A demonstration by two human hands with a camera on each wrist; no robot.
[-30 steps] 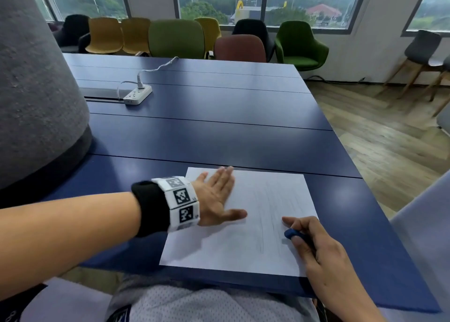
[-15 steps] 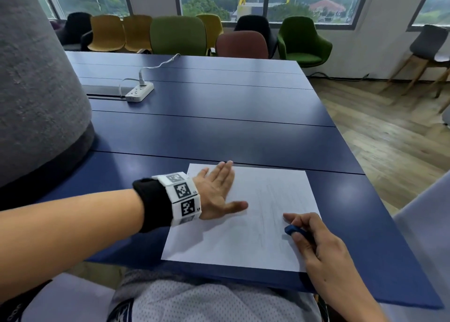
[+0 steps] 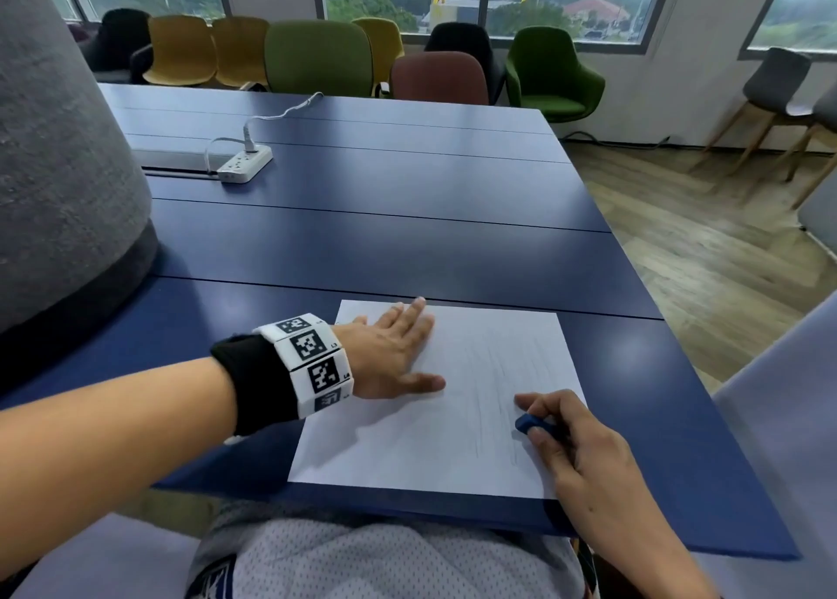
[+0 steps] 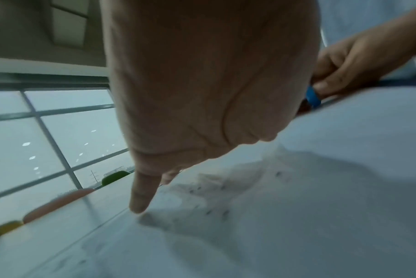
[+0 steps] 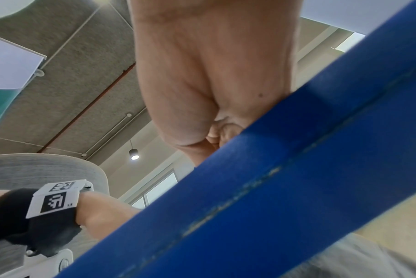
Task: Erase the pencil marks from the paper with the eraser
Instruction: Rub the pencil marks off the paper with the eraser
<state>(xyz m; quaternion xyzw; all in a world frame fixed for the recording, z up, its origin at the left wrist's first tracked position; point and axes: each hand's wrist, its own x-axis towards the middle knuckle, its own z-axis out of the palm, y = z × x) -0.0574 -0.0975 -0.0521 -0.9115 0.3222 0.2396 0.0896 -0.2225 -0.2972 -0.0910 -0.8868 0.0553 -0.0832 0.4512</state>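
A white sheet of paper (image 3: pixel 407 444) lies near the front edge of the dark blue table (image 3: pixel 407 245). Faint grey pencil marks (image 3: pixel 487 399) run down its right half. My left hand (image 3: pixel 394 354) lies flat on the paper's upper left part, fingers straight. My right hand (image 3: pixel 557 422) pinches a blue eraser (image 3: pixel 532 425) between thumb and fingers, its end on the paper's right side. In the left wrist view the paper (image 4: pixel 297 225) shows small dark eraser crumbs, and the eraser (image 4: pixel 313 98) peeks out past my palm. In the right wrist view the table edge hides the eraser.
A white power strip (image 3: pixel 244 163) with its cable lies on the far left of the table. A big grey lampshade-like shape (image 3: pixel 59 159) fills the left edge. Several coloured chairs (image 3: pixel 317 59) stand behind the table. Wooden floor (image 3: pixel 706 245) lies to the right.
The right hand with the eraser has crept slightly up the paper's right side. The left hand still lies flat on the sheet.
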